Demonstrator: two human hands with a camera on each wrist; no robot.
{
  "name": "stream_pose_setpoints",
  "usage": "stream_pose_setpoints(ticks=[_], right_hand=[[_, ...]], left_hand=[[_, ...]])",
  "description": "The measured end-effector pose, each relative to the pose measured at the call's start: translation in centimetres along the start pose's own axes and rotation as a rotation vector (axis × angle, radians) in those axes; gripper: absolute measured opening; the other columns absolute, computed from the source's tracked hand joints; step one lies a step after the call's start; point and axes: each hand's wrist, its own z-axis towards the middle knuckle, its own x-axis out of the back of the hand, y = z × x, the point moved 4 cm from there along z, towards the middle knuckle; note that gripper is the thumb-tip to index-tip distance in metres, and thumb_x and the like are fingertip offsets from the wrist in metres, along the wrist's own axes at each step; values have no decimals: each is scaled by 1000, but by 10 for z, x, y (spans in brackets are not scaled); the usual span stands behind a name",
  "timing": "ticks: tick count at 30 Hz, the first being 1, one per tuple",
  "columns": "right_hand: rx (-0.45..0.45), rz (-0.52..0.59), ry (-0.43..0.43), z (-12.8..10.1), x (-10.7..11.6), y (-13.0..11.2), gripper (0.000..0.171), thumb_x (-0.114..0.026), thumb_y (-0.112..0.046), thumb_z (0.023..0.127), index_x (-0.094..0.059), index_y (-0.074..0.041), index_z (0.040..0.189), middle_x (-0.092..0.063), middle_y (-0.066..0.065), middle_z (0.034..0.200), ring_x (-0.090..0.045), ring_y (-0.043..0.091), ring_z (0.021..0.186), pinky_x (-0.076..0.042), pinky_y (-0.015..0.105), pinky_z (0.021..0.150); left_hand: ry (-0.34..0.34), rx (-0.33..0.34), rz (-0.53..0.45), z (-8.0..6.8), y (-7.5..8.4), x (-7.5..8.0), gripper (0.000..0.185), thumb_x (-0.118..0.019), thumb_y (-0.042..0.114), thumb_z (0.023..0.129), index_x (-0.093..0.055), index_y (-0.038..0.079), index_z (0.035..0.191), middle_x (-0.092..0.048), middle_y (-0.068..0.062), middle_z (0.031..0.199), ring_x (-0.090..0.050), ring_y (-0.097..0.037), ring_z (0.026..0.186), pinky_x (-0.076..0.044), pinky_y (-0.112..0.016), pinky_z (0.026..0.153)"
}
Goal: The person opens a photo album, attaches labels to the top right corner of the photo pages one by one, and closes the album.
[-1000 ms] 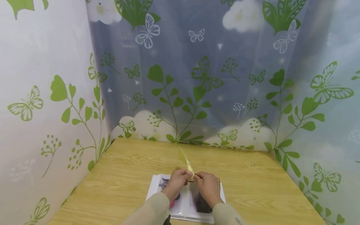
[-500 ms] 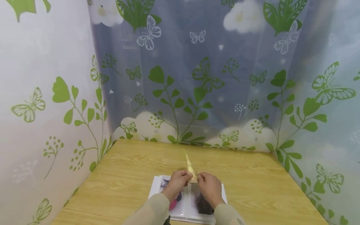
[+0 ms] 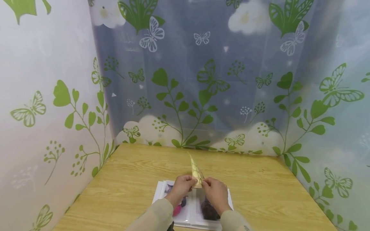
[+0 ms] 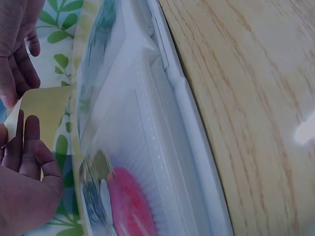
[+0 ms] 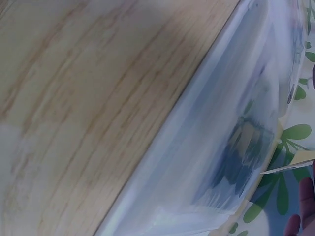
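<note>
Both hands meet over an open photo album (image 3: 162, 190) lying near the front of the wooden table (image 3: 124, 179). My left hand (image 3: 182, 186) and right hand (image 3: 213, 190) pinch the lower end of a narrow yellow sticker sheet (image 3: 196, 173) that stands upright and carries pale round dots. In the left wrist view the yellow sheet (image 4: 47, 105) sits between the fingertips (image 4: 30, 132), beside the album's clear plastic sleeves (image 4: 147, 147) and a pink picture (image 4: 129, 201). The right wrist view shows the album page (image 5: 236, 147) edge-on, with only a thin edge of the sheet (image 5: 288, 167).
A curtain (image 3: 202, 80) printed with green leaves and butterflies encloses the table on the left, back and right. Bare wood (image 3: 260, 189) lies to the right of the album, behind it and to its left.
The yellow sheet has turned a little, so its dotted face shows more. Both hands stay together over the album, shifted very slightly right.
</note>
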Motion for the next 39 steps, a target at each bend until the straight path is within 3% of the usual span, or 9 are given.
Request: stream_pose_setpoints(ticks=[4, 10, 20, 26, 29, 34, 39], right_hand=[[-62, 38, -16, 1, 2, 3, 14, -68, -22, 92, -77, -11, 95, -66, -5, 73, -53, 11, 62, -45, 34, 58], [-113, 101, 5, 0, 4, 9, 14, -67, -19, 92, -76, -8, 93, -70, -1, 80, -58, 13, 67, -50, 36, 63], [-171, 164, 60, -2, 10, 19, 14, -65, -14, 93, -75, -4, 93, -71, 5, 85, -62, 19, 76, -52, 40, 70], [-173, 167, 70, -2, 15, 21, 14, -66, -15, 93, -75, -4, 95, -72, 6, 85, -63, 20, 76, -52, 42, 72], [-181, 164, 56, -4, 16, 24, 15, -66, -16, 94, -75, -4, 95, -72, 6, 86, -63, 20, 77, -52, 42, 72], [-178, 151, 58, -4, 19, 31, 15, -66, -16, 94, -75, -4, 94, -72, 5, 86, -63, 20, 77, -52, 41, 71], [-175, 145, 66, -2, 24, 37, 16, -65, -16, 94, -75, -3, 94, -72, 7, 87, -65, 23, 80, -53, 43, 74]], left_hand=[[4, -6, -1, 0, 0, -2, 15, -67, 15, 94, -70, 0, 90, -59, 2, 71, -54, -18, 70, -47, -29, 62], [22, 24, 32, -2, -1, -2, 16, -66, 16, 94, -68, 3, 85, -61, 0, 71, -51, -16, 66, -42, -26, 53], [56, 7, 51, 0, -4, 5, 14, -66, 12, 94, -69, 0, 89, -57, 1, 70, -52, -13, 65, -50, -31, 59], [61, 14, -4, 5, -7, 13, 15, -65, 9, 94, -68, -5, 97, -65, -7, 80, -66, -30, 75, -58, -41, 64], [71, 6, 10, 10, -8, 20, 15, -65, 8, 94, -68, -6, 97, -65, -7, 80, -67, -32, 76, -59, -43, 66], [127, -56, 99, 24, -5, 39, 16, -65, 6, 92, -67, -8, 86, -60, -1, 70, -60, -17, 67, -51, -30, 62], [185, -60, 134, 34, 0, 63, 16, -63, 5, 93, -66, -8, 84, -57, -1, 68, -60, -17, 66, -47, -25, 58]])
